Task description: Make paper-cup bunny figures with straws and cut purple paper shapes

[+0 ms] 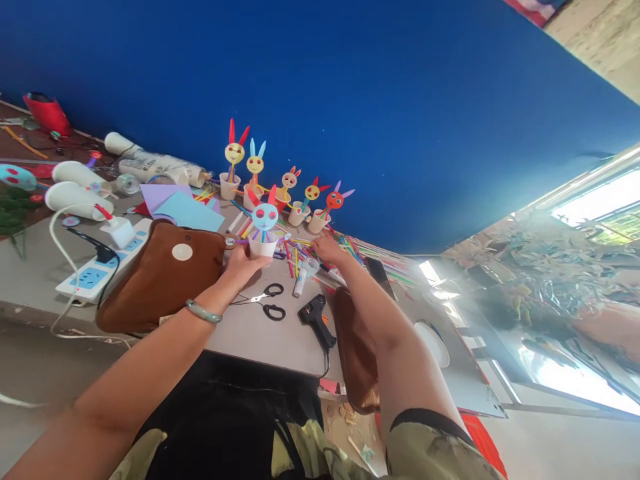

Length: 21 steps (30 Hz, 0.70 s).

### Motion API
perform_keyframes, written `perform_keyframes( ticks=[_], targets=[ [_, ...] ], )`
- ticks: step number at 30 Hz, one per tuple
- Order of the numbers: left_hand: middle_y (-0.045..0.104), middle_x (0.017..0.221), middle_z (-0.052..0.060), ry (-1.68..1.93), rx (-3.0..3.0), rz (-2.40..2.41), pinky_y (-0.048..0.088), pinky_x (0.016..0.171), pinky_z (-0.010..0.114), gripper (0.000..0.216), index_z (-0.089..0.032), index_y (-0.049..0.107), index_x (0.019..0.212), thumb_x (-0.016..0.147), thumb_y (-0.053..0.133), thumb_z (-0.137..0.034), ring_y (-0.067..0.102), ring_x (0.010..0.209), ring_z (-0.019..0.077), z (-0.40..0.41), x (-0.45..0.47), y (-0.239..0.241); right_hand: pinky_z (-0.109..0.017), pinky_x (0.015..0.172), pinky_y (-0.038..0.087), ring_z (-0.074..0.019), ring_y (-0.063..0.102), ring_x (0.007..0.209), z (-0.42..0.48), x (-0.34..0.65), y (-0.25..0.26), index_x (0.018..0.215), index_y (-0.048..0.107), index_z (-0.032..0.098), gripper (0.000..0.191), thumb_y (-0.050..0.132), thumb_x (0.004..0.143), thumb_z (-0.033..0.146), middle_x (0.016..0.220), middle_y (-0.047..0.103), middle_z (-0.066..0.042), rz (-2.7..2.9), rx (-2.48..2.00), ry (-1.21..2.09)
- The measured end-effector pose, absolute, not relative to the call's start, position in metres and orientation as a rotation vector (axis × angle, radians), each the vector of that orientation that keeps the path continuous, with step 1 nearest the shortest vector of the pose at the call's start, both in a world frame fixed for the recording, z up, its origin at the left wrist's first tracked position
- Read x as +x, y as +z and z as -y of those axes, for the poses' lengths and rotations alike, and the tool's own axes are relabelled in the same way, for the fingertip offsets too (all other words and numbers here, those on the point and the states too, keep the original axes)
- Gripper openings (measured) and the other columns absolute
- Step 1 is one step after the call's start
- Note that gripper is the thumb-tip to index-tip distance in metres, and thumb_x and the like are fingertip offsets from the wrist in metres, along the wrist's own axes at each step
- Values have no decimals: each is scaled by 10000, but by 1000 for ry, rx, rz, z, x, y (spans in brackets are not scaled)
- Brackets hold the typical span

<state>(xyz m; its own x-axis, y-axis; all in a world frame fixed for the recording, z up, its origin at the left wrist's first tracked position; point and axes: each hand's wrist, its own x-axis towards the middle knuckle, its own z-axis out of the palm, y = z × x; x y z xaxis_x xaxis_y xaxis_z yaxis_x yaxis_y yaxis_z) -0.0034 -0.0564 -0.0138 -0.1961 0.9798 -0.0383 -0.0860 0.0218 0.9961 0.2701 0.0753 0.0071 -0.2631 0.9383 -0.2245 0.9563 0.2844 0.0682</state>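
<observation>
Seemingly positions blue-faced cup puppet (264,218) with left hand (244,265) curled round its cup, holding half-curled right hand (330,249), contents untellable, near colored sticks (289,259), needing next to keep puppet upright.

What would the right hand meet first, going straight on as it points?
Probably the loose coloured strips just ahead of the right hand, then perhaps a white cup behind them; depth is unclear.

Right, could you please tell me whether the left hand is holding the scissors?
No, the left hand holds a white cup, while the scissors lie on the table.
</observation>
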Motion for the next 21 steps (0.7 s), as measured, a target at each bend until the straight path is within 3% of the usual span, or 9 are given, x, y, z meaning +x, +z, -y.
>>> perform_keyframes(
  ticks=[4,12,16,19,21],
  targets=[
    [758,867,90,1389,1009,-1230,551,850,415,470,-143,745,921,484,862,-271,698,908,314,56,-2,-16,-418,1029,443,-330,616,1189,-58,276,9,1154,717,153,474,312,1040,370,1287,683,-172,-2285,1757,-187],
    [754,921,113,1372,1042,-1275,540,825,424,521,-120,734,948,500,833,-367,687,874,297,60,2,-11,-331,1043,444,-278,571,1290,-57,312,31,1366,602,207,462,398,1026,444,1430,606,-100,-2243,1875,-233],
    [757,909,109,1378,1039,-1240,541,797,400,522,-118,734,958,502,824,-356,687,852,284,61,2,-9,-317,930,489,-308,666,1131,-80,339,33,1171,719,144,376,498,982,384,1236,710,-150,-2088,2079,-154],
    [757,913,115,1339,1049,-1294,536,818,417,519,-119,738,951,511,833,-376,685,875,299,61,1,-10,-333,930,484,-341,641,1193,-98,350,23,1269,652,60,441,541,962,356,1317,651,-236,-1995,2240,-73],
    [759,934,116,1324,1048,-1313,533,844,428,539,-123,739,972,509,843,-377,687,907,311,61,1,-11,-333,940,481,-340,619,1236,-107,353,14,1362,574,29,564,528,976,437,1369,607,-269,-1967,2309,-55]
  ],
)
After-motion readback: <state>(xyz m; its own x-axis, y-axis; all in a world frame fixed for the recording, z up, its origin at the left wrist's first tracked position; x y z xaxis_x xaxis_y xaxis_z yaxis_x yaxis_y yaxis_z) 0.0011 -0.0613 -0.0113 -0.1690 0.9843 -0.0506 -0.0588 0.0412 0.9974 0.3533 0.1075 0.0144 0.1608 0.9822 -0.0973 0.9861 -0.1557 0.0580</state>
